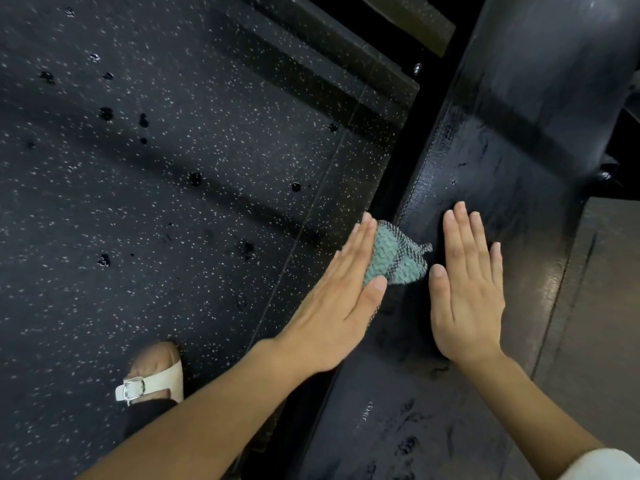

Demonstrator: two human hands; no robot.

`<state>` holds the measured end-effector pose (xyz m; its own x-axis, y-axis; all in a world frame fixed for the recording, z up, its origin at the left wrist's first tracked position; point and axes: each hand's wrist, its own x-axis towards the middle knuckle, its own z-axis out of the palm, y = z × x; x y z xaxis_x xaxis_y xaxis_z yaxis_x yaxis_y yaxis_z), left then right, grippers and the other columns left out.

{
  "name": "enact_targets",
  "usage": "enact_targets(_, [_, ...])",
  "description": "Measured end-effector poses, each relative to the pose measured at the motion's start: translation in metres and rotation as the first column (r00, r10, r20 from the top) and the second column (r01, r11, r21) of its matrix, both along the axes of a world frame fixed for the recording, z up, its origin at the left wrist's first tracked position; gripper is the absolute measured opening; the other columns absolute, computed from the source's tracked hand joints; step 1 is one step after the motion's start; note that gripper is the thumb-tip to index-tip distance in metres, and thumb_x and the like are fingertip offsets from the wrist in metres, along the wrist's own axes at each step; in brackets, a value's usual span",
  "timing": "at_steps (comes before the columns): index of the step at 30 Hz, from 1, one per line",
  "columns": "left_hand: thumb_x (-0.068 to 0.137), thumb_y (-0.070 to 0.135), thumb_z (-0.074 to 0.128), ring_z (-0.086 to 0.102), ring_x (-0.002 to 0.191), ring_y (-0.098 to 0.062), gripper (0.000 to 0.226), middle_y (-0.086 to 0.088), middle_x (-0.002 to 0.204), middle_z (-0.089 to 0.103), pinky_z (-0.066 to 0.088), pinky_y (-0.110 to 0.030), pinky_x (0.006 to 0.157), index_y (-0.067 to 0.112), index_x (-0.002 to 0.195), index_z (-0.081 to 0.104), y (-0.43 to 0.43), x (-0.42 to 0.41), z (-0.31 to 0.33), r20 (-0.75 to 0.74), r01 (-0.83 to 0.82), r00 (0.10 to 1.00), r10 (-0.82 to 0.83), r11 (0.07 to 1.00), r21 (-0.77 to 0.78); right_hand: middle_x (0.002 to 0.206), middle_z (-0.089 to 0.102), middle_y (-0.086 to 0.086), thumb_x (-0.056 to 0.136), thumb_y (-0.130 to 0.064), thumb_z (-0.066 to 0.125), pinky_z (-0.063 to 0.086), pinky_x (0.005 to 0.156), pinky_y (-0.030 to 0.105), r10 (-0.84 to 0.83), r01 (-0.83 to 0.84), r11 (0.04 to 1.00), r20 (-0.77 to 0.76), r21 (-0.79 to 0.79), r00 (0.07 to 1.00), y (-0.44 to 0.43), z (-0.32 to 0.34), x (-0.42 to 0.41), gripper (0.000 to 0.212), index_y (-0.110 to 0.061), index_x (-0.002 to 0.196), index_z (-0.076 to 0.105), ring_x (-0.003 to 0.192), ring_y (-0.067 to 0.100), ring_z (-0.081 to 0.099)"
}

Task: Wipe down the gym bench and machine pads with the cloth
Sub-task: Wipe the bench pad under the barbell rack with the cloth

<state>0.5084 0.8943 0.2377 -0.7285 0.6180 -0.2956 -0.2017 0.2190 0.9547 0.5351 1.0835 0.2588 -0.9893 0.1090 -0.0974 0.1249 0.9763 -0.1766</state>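
A long black padded bench runs from the bottom centre up to the top right, its surface smeared with damp streaks. A teal knitted cloth with a grey checked edge lies against the bench's left side edge. My left hand presses flat on the cloth with straight fingers, covering its lower left part. My right hand lies flat on the top of the bench pad, fingers straight, just right of the cloth and not touching it.
Black speckled rubber flooring with dark wet spots fills the left. My foot in a white buckled sandal stands at the lower left. A second dark pad sits at the right. A bolt shows near the frame above.
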Motion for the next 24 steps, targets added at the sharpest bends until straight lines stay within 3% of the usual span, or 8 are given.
enact_targets(9, [0.107, 0.032, 0.025, -0.009, 0.147, 0.007, 0.059, 0.017, 0.163, -0.011, -0.002, -0.013, 0.119, 0.024, 0.155, -0.008, -0.001, -0.004, -0.001, 0.017, -0.003, 1.000, 0.003, 0.999, 0.042, 0.165, 0.013, -0.008, 0.102, -0.032, 0.022, 0.002, 0.123, 0.039, -0.004, 0.004, 1.000, -0.014, -0.010, 1.000, 0.000, 0.000, 0.000, 0.056, -0.020, 0.157, 0.018, 0.152, 0.012, 0.008])
enact_targets(18, [0.107, 0.026, 0.027, -0.006, 0.151, -0.002, 0.058, 0.025, 0.162, -0.011, 0.001, -0.024, 0.122, 0.033, 0.152, -0.008, -0.030, 0.043, 0.003, 0.029, 0.005, 1.000, -0.007, 0.998, 0.058, 0.165, 0.014, -0.007, 0.102, -0.032, 0.022, 0.000, 0.123, 0.037, -0.002, 0.002, 1.000, -0.008, -0.011, 1.000, 0.001, -0.001, -0.001, 0.057, -0.019, 0.157, 0.021, 0.152, 0.013, 0.008])
enact_targets(24, [0.108, 0.027, 0.028, -0.009, 0.149, 0.003, 0.059, 0.027, 0.161, -0.014, -0.001, -0.020, 0.121, 0.033, 0.153, -0.010, -0.017, 0.034, 0.006, 0.026, -0.021, 0.999, 0.020, 0.998, 0.054, 0.164, 0.010, -0.012, 0.102, -0.031, 0.022, -0.002, 0.123, 0.034, 0.003, -0.003, 1.000, -0.008, -0.013, 1.000, 0.000, 0.000, -0.001, 0.056, -0.020, 0.157, 0.018, 0.152, 0.012, 0.006])
